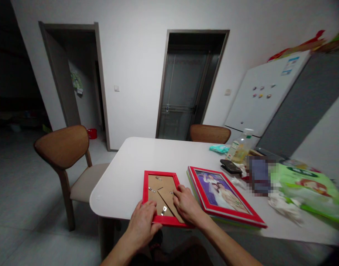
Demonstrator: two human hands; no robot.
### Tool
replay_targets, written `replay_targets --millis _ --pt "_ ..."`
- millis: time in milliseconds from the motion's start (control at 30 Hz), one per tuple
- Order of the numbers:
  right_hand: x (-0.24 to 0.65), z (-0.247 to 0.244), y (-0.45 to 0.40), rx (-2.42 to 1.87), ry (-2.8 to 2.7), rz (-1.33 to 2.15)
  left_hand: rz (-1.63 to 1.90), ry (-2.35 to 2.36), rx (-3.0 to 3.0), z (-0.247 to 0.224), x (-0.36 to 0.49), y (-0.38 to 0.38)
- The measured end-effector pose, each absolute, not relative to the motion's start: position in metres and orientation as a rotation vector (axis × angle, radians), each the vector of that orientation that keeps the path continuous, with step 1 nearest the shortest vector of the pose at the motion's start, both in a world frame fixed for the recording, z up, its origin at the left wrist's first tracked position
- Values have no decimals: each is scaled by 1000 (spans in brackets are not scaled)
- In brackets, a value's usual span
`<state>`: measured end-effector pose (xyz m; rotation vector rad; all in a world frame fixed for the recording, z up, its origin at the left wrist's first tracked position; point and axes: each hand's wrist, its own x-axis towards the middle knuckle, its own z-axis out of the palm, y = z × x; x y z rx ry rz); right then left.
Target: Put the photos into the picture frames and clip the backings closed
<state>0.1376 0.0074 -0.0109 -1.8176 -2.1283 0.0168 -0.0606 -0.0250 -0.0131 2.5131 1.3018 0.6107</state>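
Observation:
A red picture frame (161, 173) lies face down near the table's front edge, showing its brown backing board (155, 196). Small metal clips sit around the board, and a dark diagonal line runs across it. My left hand (143, 221) is closed around the frame's near left corner, thumb along the front edge. At the right side, my right hand (188, 204) has bent fingers on the rim and the board's edge, beside a clip partly hidden by them. Just right of that hand, a stack of frames is topped by a red-framed photo (222, 190) lying face up.
The white table (122, 173) carries a black object (230, 167), a bottle of yellowish liquid (239, 147), a teal packet (219, 148), crumpled tissues (286, 208) and a green plastic pack (310, 184). Wooden chairs (62, 146) stand left and behind. A white fridge (266, 96) is at right.

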Motion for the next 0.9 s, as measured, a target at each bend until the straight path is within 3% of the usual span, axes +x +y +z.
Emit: replay_targets --millis 567,900 --pt "138 -14 28 -1955 -1971 62 526 1318 2550 -7 -61 -23" --pt "141 -15 9 -1760 -2097 11 606 1307 2503 -13 -62 -22"
